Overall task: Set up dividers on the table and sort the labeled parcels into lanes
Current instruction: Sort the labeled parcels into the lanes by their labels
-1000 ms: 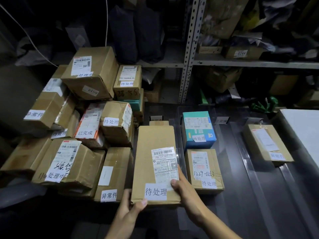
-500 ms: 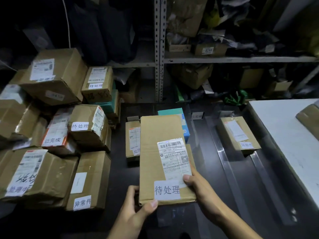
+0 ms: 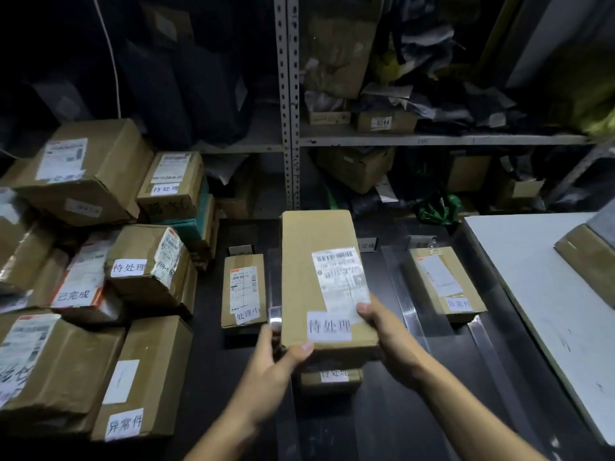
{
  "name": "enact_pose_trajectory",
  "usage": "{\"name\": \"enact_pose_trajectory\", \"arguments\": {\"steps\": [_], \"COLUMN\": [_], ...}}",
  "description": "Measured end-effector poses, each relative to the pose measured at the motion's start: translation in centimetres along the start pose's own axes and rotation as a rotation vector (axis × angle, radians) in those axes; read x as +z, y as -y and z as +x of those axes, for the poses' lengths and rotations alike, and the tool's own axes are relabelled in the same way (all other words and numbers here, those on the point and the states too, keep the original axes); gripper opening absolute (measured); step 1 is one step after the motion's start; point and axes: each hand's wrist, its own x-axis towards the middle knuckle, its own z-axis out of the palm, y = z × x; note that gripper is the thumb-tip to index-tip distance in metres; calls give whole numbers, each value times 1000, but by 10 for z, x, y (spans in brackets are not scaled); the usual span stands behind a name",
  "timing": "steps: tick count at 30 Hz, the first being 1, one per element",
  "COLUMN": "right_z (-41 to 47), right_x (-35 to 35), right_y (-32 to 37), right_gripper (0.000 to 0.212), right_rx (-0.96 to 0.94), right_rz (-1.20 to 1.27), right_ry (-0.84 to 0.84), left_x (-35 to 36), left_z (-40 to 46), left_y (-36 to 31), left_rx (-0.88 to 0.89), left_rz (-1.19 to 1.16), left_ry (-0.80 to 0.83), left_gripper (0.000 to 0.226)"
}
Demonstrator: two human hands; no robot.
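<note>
Two hands hold one long brown cardboard parcel (image 3: 327, 281) above a dark tabletop (image 3: 392, 414). The left hand (image 3: 269, 371) grips the near left corner, thumb curled onto the top face and fingers underneath. The right hand (image 3: 391, 337) clamps the near right edge, thumb pressing on the shipping label.

The parcel is flat and rectangular, lying lengthwise away from the person. It carries a wrinkled white barcode label and, nearer the person, a white sticker (image 3: 329, 326) with three handwritten Chinese characters.

The sorting step looks under way: this parcel is held over the second lane from the left, between two clear upright dividers (image 3: 274, 314). Directly below its near end lies another small box (image 3: 331, 377) with what looks like the same sticker, so this seems the matching lane. The next move likely calls for lowering the parcel into that lane, onto or beyond the box below, without knocking the dividers.

In the lane to the left sits a small taped box (image 3: 244, 291) with a different sticker. In a lane to the right lies another brown box (image 3: 444, 282), also labelled. Small sign cards stand at the lanes' far ends.

At far left, unsorted parcels (image 3: 83, 261) are stacked in a heap, several with white stickers. A metal shelf (image 3: 432, 140) of boxes and bags stands behind. A white board (image 3: 532, 277) lies at right.
</note>
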Motion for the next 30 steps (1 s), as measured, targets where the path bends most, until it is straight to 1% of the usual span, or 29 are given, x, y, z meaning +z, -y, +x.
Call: {"name": "enact_pose_trajectory", "arguments": {"steps": [2, 3, 5, 7, 10, 13, 17, 19, 22, 27, 30], "right_z": [30, 45, 75, 102, 135, 158, 174, 178, 180, 178, 175], "right_x": [-9, -14, -23, -31, -42, -47, -49, -50, -53, -52, -50], "right_y": [20, 28, 43, 54, 59, 55, 40, 28, 17, 19, 21], "right_gripper": [41, 42, 52, 59, 58, 50, 49, 46, 37, 32, 32], "right_rx": [18, 27, 56, 90, 116, 135, 178, 194, 180, 156, 157], "right_rz": [-19, -29, -50, -68, -62, -49, -67, -96, -124, -155, -151], "right_ry": [-9, -9, -11, -16, -5, 3, 2, 6, 19, 29, 37], "left_x": [2, 2, 3, 3, 3, 2, 0, 0, 5, 6, 5], "left_z": [33, 50, 82, 110, 144, 168, 182, 183, 183, 185, 182], "left_y": [-14, -20, -29, -32, -32, -26, -12, -1, 10, 15, 14], "left_rx": [17, 22, 24, 23, 15, -5, -56, -96, -114, -119, -123], "left_rz": [-33, -44, -52, -66, -76, -59, -46, -20, 6, 9, -1], "left_ry": [-16, -25, -21, -27, -56, -67, -79, -58, -50, -64, -62], "left_gripper": [64, 62, 58, 62, 69, 67, 65, 62, 58, 54, 61]}}
